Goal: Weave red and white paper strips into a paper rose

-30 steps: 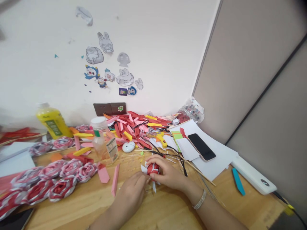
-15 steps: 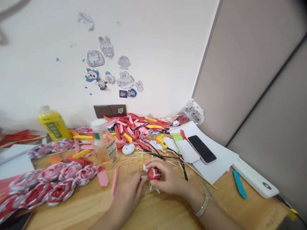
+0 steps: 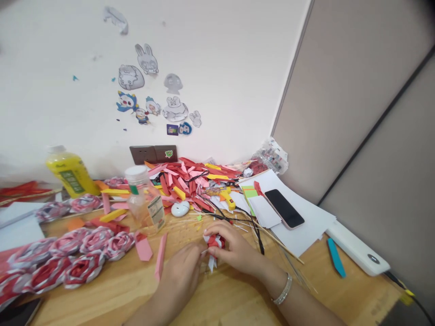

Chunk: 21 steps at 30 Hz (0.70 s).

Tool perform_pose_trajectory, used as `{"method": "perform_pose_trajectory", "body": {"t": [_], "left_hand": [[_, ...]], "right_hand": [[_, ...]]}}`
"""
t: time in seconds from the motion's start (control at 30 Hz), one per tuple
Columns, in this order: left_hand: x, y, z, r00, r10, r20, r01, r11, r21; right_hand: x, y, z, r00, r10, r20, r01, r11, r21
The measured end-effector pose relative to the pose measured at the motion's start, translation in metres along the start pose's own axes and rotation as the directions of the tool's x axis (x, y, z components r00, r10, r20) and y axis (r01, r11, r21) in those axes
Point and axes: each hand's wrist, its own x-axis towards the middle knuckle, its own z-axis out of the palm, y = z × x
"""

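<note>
A small red-and-white paper rose (image 3: pixel 215 241) is held just above the wooden table, in front of me. My right hand (image 3: pixel 234 249) curls round it from the right, fingers over the top and thumb below. From the left, my left hand (image 3: pixel 185 265) pinches at its near-left edge, where a thin white bit shows between the fingertips. A pointed white paper end (image 3: pixel 212 264) sticks out below the rose. Left of my left hand lie a folded pink paper strip (image 3: pixel 161 256) and a pink paper piece (image 3: pixel 143 247).
Finished paper roses (image 3: pixel 83 270) lie in rows at left. Behind are a clear jar (image 3: pixel 139 203), a yellow bottle (image 3: pixel 71 174), a heap of folded strips (image 3: pixel 185 181) and a yellow glue gun (image 3: pixel 227 198) with black cable. A phone (image 3: pixel 284 208) rests on white paper at right.
The rose has turned in my fingers, so its white end now points down toward me. Both hands stay close together on it. The whole view has shifted slightly.
</note>
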Motion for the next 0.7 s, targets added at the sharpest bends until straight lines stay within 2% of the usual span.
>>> {"method": "perform_pose_trajectory", "body": {"t": [0.27, 0.4, 0.53, 0.63, 0.7], "left_hand": [[0.001, 0.002, -0.002, 1.000, 0.031, -0.002, -0.031, 0.998, -0.058], [-0.002, 0.002, 0.001, 1.000, -0.013, -0.002, 0.012, 0.990, -0.142], [0.001, 0.004, -0.006, 0.977, -0.191, 0.098, 0.211, 0.940, -0.269], [0.009, 0.007, -0.011, 0.911, -0.387, 0.139, 0.410, 0.826, -0.387], [0.014, 0.008, -0.010, 0.856, -0.500, 0.135, 0.497, 0.719, -0.486]], "right_hand": [[0.001, 0.002, -0.005, 0.997, 0.074, 0.035, -0.076, 0.994, 0.072], [0.000, 0.003, -0.005, 0.994, 0.109, 0.029, -0.111, 0.992, 0.061], [-0.001, 0.004, -0.003, 0.990, 0.138, 0.002, -0.138, 0.989, 0.050], [-0.001, 0.002, 0.001, 0.996, 0.092, -0.011, -0.092, 0.995, 0.031], [0.000, -0.001, 0.004, 0.999, 0.041, -0.029, -0.041, 0.999, 0.021]]}}
